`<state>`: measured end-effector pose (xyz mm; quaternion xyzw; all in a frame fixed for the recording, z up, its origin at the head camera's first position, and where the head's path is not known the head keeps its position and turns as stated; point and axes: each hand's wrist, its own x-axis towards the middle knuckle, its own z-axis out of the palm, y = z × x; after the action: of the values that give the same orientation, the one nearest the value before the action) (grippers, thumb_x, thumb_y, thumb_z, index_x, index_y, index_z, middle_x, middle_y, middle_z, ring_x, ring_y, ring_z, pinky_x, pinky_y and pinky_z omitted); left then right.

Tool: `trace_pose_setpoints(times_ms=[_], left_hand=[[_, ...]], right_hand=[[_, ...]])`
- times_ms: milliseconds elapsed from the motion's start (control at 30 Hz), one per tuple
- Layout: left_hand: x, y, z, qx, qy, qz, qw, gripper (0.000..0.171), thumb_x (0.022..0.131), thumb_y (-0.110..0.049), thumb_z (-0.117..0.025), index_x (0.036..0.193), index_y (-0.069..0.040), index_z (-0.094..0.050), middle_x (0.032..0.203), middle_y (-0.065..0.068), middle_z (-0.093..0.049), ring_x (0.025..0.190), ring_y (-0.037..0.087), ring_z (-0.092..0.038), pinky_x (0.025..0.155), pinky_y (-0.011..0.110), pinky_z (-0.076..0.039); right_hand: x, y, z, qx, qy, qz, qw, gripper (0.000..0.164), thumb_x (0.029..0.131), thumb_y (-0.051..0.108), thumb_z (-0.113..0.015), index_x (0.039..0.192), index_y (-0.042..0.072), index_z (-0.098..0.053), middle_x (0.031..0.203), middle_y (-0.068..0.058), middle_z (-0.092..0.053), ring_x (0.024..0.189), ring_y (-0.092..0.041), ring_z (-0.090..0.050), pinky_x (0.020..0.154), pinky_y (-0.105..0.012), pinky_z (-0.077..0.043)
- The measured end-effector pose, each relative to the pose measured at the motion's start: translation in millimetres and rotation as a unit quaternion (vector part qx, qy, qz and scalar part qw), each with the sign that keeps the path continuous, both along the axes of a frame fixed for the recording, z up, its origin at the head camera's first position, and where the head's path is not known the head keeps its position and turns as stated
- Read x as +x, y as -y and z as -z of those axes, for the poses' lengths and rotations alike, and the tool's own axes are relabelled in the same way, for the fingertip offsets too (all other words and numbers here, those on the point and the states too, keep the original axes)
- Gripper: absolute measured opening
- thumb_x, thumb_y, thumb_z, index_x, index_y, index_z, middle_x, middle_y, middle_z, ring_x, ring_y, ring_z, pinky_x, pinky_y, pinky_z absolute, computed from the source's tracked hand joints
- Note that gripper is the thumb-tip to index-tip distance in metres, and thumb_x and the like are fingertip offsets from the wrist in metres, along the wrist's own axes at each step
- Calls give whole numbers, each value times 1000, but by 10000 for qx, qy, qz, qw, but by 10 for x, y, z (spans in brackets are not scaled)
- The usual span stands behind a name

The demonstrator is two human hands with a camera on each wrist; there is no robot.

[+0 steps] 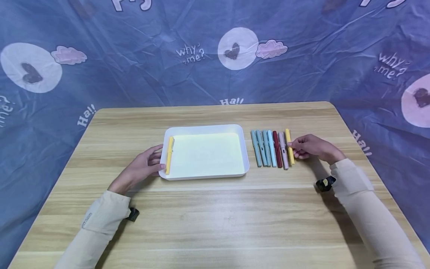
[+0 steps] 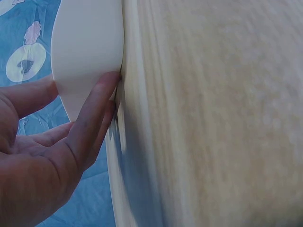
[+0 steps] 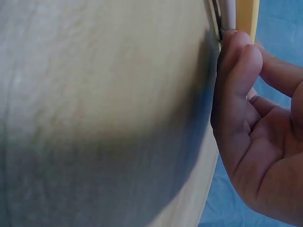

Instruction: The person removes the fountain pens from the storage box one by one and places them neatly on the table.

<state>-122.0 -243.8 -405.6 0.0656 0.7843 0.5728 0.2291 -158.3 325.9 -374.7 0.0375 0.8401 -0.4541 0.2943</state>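
My left hand (image 1: 142, 166) holds the left end of a shallow white tray (image 1: 201, 130), its thumb at the rim and fingers against the outer wall. Inside the tray, along that end, lies a yellow pen (image 1: 169, 157). On the right, my right hand (image 1: 312, 145) pinches another yellow pen (image 1: 291, 158) between thumb and fingers; its upper part shows in the right wrist view (image 3: 246, 19). This pen is at the right end of a row, beside a lilac pen (image 1: 283, 153). The left wrist view shows the tray's outer wall (image 2: 87, 42) between thumb and fingers.
Left of the lilac pen lie a dark red pen (image 1: 277, 149), a light blue pen (image 1: 271, 149) and several teal pens (image 1: 256, 149), side by side near the tray's right edge. The wooden table (image 1: 215, 220) meets a blue patterned cloth (image 1: 147, 74) behind.
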Motion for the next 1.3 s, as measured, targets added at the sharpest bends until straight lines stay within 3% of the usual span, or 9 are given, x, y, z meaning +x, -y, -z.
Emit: trace_pose_setpoints(times_ms=[300,1300], left_hand=[[-13,-3,2,-77,9,-39,10000,81,101,0,-64,166,-2,-16,158,32,-36,140,47,-44,89,36,-62],[-4,0,-1,-68,-1,-16,10000,81,101,-1,-64,166,-3,-16,159,32,-35,140,47,-44,90,38,-62]], right_hand=[[-33,-10,61,95,100,-107,9998,29,110,27,-55,101,0,-60,84,-2,-62,74,-8,-62,70,-25,-59],[4,10,-26,490,134,-802,9955,31,110,25,-54,91,2,-61,77,-2,-60,66,-10,-55,60,-24,-52]])
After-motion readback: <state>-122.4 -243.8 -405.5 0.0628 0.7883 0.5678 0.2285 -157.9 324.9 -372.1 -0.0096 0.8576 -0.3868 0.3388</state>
